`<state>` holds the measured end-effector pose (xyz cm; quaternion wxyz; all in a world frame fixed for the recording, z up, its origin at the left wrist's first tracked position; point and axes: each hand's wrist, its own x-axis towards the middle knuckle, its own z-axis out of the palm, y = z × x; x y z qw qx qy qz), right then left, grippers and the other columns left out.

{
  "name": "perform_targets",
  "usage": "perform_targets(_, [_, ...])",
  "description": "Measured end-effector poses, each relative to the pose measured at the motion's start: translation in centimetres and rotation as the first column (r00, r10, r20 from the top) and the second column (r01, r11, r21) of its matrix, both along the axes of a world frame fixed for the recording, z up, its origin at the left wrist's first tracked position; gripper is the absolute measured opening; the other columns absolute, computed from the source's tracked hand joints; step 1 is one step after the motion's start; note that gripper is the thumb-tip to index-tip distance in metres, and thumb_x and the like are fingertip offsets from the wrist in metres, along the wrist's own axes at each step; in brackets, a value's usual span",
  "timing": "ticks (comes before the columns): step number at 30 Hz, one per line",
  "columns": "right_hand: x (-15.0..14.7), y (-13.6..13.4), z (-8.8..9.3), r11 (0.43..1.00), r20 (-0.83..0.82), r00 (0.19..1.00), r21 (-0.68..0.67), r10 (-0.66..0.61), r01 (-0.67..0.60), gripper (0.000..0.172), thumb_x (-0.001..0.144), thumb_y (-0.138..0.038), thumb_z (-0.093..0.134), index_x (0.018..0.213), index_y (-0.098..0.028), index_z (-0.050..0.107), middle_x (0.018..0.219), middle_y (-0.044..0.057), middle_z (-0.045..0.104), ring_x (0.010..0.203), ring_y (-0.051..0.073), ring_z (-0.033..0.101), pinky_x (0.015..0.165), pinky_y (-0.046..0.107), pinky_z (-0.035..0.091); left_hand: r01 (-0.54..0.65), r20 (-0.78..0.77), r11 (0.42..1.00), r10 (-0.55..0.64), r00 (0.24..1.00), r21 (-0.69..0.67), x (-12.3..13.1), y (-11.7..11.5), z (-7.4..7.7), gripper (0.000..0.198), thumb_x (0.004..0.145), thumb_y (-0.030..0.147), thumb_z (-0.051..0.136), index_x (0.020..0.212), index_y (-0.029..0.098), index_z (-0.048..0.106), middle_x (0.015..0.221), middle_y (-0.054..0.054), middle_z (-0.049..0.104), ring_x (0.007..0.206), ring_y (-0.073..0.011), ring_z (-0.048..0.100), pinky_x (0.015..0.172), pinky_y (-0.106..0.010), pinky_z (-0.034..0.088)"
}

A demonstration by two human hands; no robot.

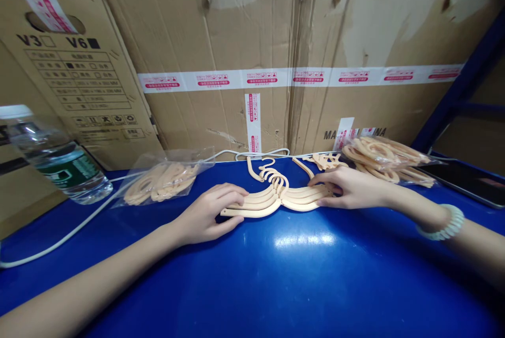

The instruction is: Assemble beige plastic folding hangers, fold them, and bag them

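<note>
Head view: your left hand [212, 211] is closed around the left ends of the pale hangers [252, 212], thumb at the near edge, while your right hand [350, 188] grips their right ends likewise. The hangers lie nested in a row on the blue table [300, 285], hooks pointing away from you, between a left clear bag [160, 182] and a right clear bag [384, 153] of pale pieces.

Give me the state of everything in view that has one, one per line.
Hangers: nested together
Left hand: closed on their left end
Right hand: closed on their right end
Bottle: capped, standing
Left bag: filled, closure unclear
Right bag: filled, closure unclear
Phone-like device: flat, mostly dark
Rear cardboard: taped across
Cord: slack
</note>
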<state>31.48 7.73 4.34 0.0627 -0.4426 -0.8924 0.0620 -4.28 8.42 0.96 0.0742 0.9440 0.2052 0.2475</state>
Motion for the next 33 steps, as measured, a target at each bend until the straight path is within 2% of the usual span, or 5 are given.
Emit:
perform_targets(8, [-0.05,-0.17,0.16,1.0,-0.027,1.0,0.012,0.006,-0.005,0.042,0.082,-0.045,0.061,0.114,-0.018,0.067,0.081,0.005,0.068,0.064,0.017,0.057,0.059,0.028,0.039,0.019,-0.01,1.0,-0.019,1.0,0.008,0.04,-0.21,0.19,0.005,0.086,0.014,0.055,0.087,0.019,0.055,0.113,-0.012,0.063,0.107,-0.0255,0.058,0.091,-0.042,0.045])
perform_targets(12, [-0.22,-0.34,0.38,1.0,-0.014,0.999,0.007,0.029,-0.028,0.043,0.081,-0.051,0.063,0.11,-0.019,0.065,0.067,-0.001,0.056,0.06,0.016,0.052,0.061,0.028,0.036,-0.003,0.006,1.0,0.003,1.0,0.004,-0.01,-0.26,0.1,0.006,0.086,0.013,0.054,0.087,0.019,0.053,0.112,-0.01,0.063,0.106,-0.0247,0.058,0.09,-0.041,0.045])
perform_targets(17, [-0.28,-0.34,0.39,0.99,-0.091,0.991,-0.095,0.093,-0.102,0.037,0.079,-0.053,0.065,0.09,-0.019,0.059,0.066,-0.004,0.044,0.059,0.013,0.044,0.058,0.026,0.034,-0.034,0.031,0.999,0.033,0.999,0.022,0.03,-0.27,0.02,0.007,0.085,0.012,0.053,0.086,0.019,0.054,0.11,-0.01,0.064,0.103,-0.0242,0.058,0.088,-0.04,0.046])
perform_targets(28, [-0.23,-0.56,0.21,0.979,-0.087,0.991,-0.17,0.098,-0.112,0.035,0.071,-0.051,0.074,0.076,-0.019,0.062,0.064,-0.003,0.047,0.056,0.011,0.043,0.052,0.024,0.031,-0.044,0.041,0.999,0.043,0.998,0.031,0.03,-0.21,-0.04,0.008,0.087,0.012,0.052,0.084,0.019,0.052,0.107,-0.01,0.064,0.102,-0.024,0.058,0.087,-0.041,0.044])
perform_targets(33, [-0.1,-0.32,0.4,0.98,-0.072,0.992,-0.167,0.099,-0.11,0.028,0.077,-0.045,0.07,0.074,-0.019,0.063,0.065,-0.002,0.051,0.058,0.013,0.047,0.055,0.024,0.034,-0.052,0.043,0.998,0.051,0.998,0.027,-0.02,-0.18,-0.03,0.008,0.089,0.012,0.05,0.084,0.019,0.053,0.107,-0.01,0.064,0.101,-0.0244,0.058,0.087,-0.041,0.044])
